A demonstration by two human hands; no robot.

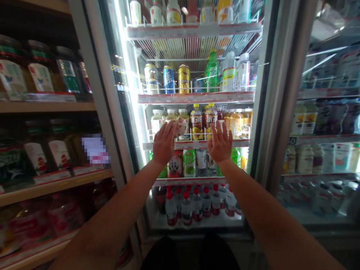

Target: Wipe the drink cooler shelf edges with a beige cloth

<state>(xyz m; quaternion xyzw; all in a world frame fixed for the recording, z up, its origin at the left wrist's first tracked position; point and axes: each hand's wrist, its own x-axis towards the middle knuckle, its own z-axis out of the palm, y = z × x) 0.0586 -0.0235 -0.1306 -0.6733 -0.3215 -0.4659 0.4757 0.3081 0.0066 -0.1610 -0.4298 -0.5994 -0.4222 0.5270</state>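
Note:
Both my arms reach into an open drinks fridge. My left hand (164,142) is raised with fingers stretched out, its fingertips at the pale bottles (157,120) on the third shelf (194,144). My right hand (221,142) is also spread flat, fingers up, in front of the brown tea bottles (210,118) on the same shelf. Neither hand holds anything. Below the hands stand green and white bottles (189,163).
Cans (168,79) and a green bottle (212,71) stand on the shelf above. Red-capped water bottles (187,208) fill the bottom shelf. A wooden rack with packaged goods (42,77) is on the left. A shut glass fridge door (326,123) is on the right.

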